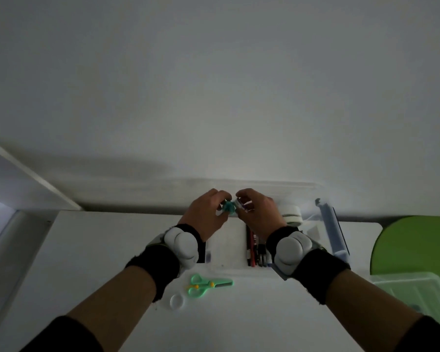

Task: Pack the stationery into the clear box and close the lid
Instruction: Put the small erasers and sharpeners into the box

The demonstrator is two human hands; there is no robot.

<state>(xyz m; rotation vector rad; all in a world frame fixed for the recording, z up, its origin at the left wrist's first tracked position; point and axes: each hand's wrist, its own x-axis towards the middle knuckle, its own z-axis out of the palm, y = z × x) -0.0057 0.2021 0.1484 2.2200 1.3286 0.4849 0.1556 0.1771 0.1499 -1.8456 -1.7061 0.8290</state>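
Both hands meet over the far part of the clear box (229, 269), which lies open on the white table. My left hand (208, 214) pinches a small teal object (228, 207). My right hand (258, 212) holds a small clear piece with a purple part (241, 205) against it. Inside the box, pens and markers (255, 252) lie along the right side and a roll of white tape (291, 212) sits at the far right. The box's lid (332, 229) stands open on the right. Green scissors (208, 284) and a small clear round cap (177, 301) lie on the table in front of the box.
The white table (99, 250) stands against a white wall. A green round seat (417, 245) and a pale green plastic bin (422, 293) are at the right. A white sloping rail (31, 171) runs at the left.
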